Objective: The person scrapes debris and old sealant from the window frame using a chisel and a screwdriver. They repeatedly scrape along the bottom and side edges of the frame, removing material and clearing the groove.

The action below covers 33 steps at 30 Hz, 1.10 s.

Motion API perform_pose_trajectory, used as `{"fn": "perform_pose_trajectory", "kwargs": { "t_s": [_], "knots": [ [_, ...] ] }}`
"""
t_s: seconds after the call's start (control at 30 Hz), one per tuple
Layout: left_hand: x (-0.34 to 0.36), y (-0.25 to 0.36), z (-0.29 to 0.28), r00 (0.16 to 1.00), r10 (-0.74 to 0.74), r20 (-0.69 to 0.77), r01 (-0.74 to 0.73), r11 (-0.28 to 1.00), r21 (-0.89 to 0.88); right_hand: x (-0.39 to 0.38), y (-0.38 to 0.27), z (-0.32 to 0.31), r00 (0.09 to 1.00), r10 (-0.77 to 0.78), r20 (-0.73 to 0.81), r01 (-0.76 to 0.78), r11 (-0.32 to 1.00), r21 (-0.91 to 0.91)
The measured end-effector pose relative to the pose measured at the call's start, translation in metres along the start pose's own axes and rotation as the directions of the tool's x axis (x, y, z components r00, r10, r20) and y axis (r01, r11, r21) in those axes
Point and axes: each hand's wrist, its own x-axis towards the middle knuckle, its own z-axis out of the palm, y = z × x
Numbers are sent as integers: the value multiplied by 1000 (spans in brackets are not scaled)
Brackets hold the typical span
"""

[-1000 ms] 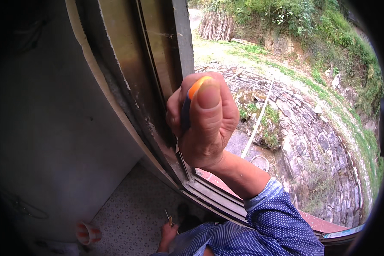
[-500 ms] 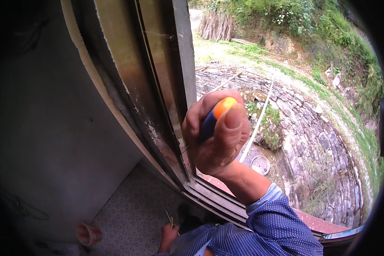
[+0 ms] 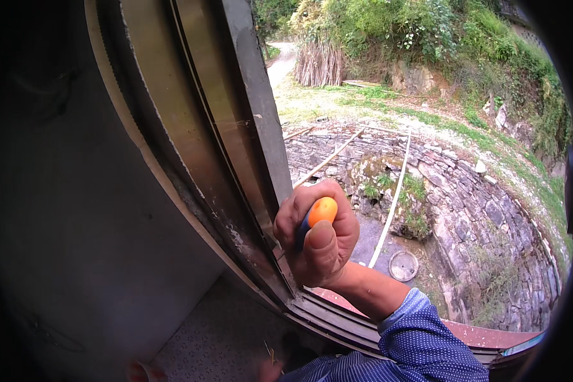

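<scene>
My right hand [image 3: 315,245] is closed around a handle [image 3: 322,210] with an orange end and a dark blue body, held upright against the inner edge of the window frame [image 3: 232,153], by its metal channels. The tool's lower part is hidden behind my fist. Low in the picture, my left hand [image 3: 270,369] is blurred and partly cut off, closed near some thin, pale pieces [image 3: 270,353] that I cannot make out.
A dim wall [image 3: 108,223] is at left, above a patterned floor [image 3: 197,331] with a bucket [image 3: 146,372]. Outside, below the window, lie a curved stone wall [image 3: 490,235], pale poles [image 3: 388,204], a round lid [image 3: 403,266] and a leafy slope [image 3: 458,51].
My right hand and the orange-ended handle have come down the frame in steps. The view has shifted, so the outdoor scene sits lower and more of the path shows.
</scene>
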Motion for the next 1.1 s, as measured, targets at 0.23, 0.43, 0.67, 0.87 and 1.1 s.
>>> {"fn": "perform_pose_trajectory", "kwargs": {
  "t_s": [0.23,0.43,0.67,0.87,1.1],
  "knots": [
    [-18,23,-12,999,-8,33,13,988,-153,128,-71,27,851,-524,29,524,851,25],
    [-19,35,-14,999,-4,34,11,976,-218,127,-37,5,837,-538,97,544,838,-46],
    [-19,15,-14,1000,26,-1,-26,998,-56,6,-3,-34,970,-222,96,237,953,-190],
    [-33,45,-22,996,-81,39,86,986,-142,-124,19,-72,926,370,79,-322,880,-350],
    [-33,61,-32,995,-17,96,20,999,-32,-80,-12,-69,971,227,-75,-238,942,-235]
  ]
}}
